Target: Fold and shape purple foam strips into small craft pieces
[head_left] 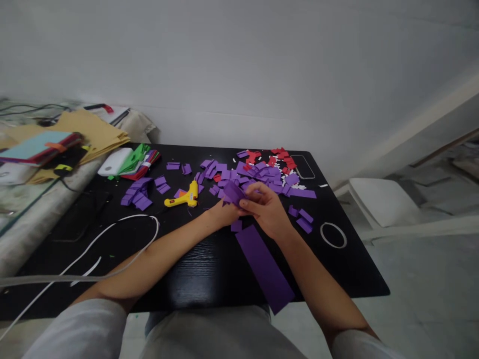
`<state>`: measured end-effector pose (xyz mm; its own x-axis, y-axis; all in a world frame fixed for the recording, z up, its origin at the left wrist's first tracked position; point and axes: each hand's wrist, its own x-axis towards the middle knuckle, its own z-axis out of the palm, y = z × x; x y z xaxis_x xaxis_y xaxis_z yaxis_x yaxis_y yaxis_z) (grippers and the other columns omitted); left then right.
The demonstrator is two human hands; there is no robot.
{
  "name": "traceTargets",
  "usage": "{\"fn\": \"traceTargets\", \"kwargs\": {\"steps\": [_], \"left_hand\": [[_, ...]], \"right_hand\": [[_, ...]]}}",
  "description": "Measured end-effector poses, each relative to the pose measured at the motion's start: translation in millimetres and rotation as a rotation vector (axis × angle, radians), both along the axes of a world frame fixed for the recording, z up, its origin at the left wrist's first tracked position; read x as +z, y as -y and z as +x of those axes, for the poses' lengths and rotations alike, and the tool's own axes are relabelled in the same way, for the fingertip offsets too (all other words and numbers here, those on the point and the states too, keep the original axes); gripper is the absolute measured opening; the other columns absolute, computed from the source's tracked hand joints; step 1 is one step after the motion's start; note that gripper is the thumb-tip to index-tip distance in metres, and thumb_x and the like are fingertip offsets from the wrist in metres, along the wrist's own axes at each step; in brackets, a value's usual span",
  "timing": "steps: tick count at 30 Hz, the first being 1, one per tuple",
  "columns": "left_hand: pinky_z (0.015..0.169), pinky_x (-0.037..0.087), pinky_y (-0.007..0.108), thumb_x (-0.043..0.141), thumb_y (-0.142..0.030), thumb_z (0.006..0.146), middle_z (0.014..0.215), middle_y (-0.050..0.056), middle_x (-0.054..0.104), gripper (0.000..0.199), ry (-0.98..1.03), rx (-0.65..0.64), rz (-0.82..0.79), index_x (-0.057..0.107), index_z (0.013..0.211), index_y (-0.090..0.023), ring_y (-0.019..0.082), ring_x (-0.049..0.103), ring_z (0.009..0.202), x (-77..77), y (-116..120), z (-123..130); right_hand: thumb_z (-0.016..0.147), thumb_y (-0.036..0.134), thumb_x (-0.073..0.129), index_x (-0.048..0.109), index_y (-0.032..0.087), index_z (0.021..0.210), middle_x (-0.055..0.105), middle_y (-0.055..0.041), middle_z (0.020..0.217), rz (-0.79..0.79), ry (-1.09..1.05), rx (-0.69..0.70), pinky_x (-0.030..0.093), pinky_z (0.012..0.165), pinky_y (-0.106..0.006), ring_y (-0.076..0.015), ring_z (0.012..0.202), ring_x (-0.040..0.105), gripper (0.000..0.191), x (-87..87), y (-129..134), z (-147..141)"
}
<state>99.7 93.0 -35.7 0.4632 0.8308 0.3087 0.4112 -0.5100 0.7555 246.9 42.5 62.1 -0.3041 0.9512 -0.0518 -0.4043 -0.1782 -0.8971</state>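
In the middle of the table my hands meet around a small folded purple craft-sheet piece (233, 192). My left hand (223, 213) grips it from below and behind, its fingers mostly hidden by the piece. Thumb and bent fingers of my right hand (264, 208) close on its right edge. Just below my hands lies a long purple strip (265, 269), its near end overhanging the table edge. To the left rests a yellow glue gun (183, 196). Behind my hands spreads a heap of cut purple pieces (262, 172), with red scraps (286, 158) and white bits among them.
A white cable (108, 227) loops across the black table (198, 271) and past my left forearm. At the left lie folded coloured sheets (136, 162), yellow envelopes (90, 130) and a notebook (35, 145). A roundish pale ring (333, 235) is at the right; a white stool (383, 199) stands beyond.
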Motion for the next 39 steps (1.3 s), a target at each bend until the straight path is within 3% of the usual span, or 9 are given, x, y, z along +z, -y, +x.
{"fn": "traceTargets", "kwargs": {"steps": [5, 10, 13, 15, 18, 21, 26, 33, 39], "left_hand": [[0.102, 0.047, 0.048, 0.063, -0.007, 0.079, 0.098, 0.014, 0.073, 0.014, -0.240, -0.079, 0.033, 0.067, 0.086, -0.019, 0.035, 0.067, 0.108, 20.3, 5, -9], [0.084, 0.048, 0.043, 0.062, -0.019, 0.091, 0.087, 0.013, 0.071, 0.003, -0.388, -0.011, 0.004, 0.063, 0.093, -0.019, 0.032, 0.067, 0.081, 50.9, 12, -64], [0.073, 0.045, 0.036, 0.062, -0.029, 0.095, 0.086, 0.009, 0.071, 0.010, -0.418, 0.035, -0.015, 0.062, 0.100, -0.021, 0.027, 0.065, 0.072, 80.0, 11, -103], [0.073, 0.045, 0.034, 0.064, -0.037, 0.094, 0.094, 0.008, 0.073, 0.017, -0.355, 0.092, -0.024, 0.062, 0.103, -0.022, 0.026, 0.067, 0.078, 104.6, 11, -120], [0.068, 0.040, 0.032, 0.069, -0.043, 0.089, 0.090, 0.006, 0.071, 0.025, -0.291, 0.290, 0.004, 0.063, 0.101, -0.022, 0.023, 0.062, 0.073, 140.2, 15, -130], [0.065, 0.038, 0.030, 0.071, -0.048, 0.087, 0.084, 0.001, 0.066, 0.031, -0.268, 0.443, -0.016, 0.059, 0.101, -0.023, 0.020, 0.057, 0.070, 161.2, 20, -129], [0.069, 0.040, 0.029, 0.079, -0.046, 0.085, 0.088, -0.002, 0.059, 0.037, -0.158, 0.523, 0.028, 0.054, 0.098, -0.022, 0.014, 0.051, 0.074, 163.1, 21, -124], [0.073, 0.043, 0.030, 0.079, -0.041, 0.087, 0.087, -0.002, 0.059, 0.033, -0.109, 0.388, -0.002, 0.053, 0.098, -0.022, 0.014, 0.053, 0.078, 159.1, 27, -120], [0.072, 0.044, 0.032, 0.079, -0.036, 0.083, 0.089, -0.001, 0.060, 0.031, -0.062, 0.340, 0.026, 0.054, 0.099, -0.024, 0.017, 0.058, 0.080, 153.3, 26, -126]], "right_hand": [[0.074, 0.052, 0.093, 0.071, 0.024, 0.089, 0.069, 0.0044, 0.073, 0.120, -0.022, -0.023, 0.068, 0.075, -0.033, -0.0178, 0.075, 0.078, 0.039, 26.8, -12, -3], [0.073, 0.037, 0.095, 0.070, 0.025, 0.091, 0.072, 0.0023, 0.084, 0.219, 0.045, -0.122, 0.069, 0.085, -0.038, -0.0200, 0.088, 0.080, 0.033, 47.9, -18, -2], [0.077, 0.033, 0.092, 0.070, 0.024, 0.091, 0.071, 0.0014, 0.084, 0.265, 0.043, -0.182, 0.068, 0.086, -0.037, -0.0209, 0.094, 0.080, 0.027, 54.2, -23, -6], [0.077, 0.033, 0.092, 0.071, 0.023, 0.089, 0.071, 0.0019, 0.083, 0.287, 0.027, -0.223, 0.069, 0.084, -0.036, -0.0198, 0.091, 0.080, 0.026, 57.0, -28, -9], [0.074, 0.035, 0.094, 0.073, 0.023, 0.089, 0.073, 0.0026, 0.084, 0.310, 0.012, -0.278, 0.070, 0.082, -0.034, -0.0174, 0.084, 0.079, 0.028, 59.4, -33, -11], [0.077, 0.037, 0.092, 0.075, 0.024, 0.093, 0.072, 0.0022, 0.088, 0.325, 0.019, -0.323, 0.070, 0.079, -0.032, -0.0163, 0.083, 0.079, 0.026, 58.7, -34, -8], [0.078, 0.034, 0.091, 0.078, 0.025, 0.094, 0.070, 0.0003, 0.094, 0.342, 0.090, -0.372, 0.071, 0.081, -0.034, -0.0171, 0.087, 0.077, 0.022, 50.7, -33, 1], [0.076, 0.031, 0.092, 0.061, 0.027, 0.093, 0.072, 0.0023, 0.090, 0.334, 0.074, -0.369, 0.070, 0.086, -0.040, -0.0192, 0.087, 0.078, 0.036, 45.9, -36, 5], [0.078, 0.028, 0.091, 0.059, 0.036, 0.135, 0.074, -0.0010, 0.107, 0.381, 0.103, -0.255, 0.069, 0.088, -0.047, -0.0239, 0.092, 0.078, 0.066, 48.8, -28, 5]]}}
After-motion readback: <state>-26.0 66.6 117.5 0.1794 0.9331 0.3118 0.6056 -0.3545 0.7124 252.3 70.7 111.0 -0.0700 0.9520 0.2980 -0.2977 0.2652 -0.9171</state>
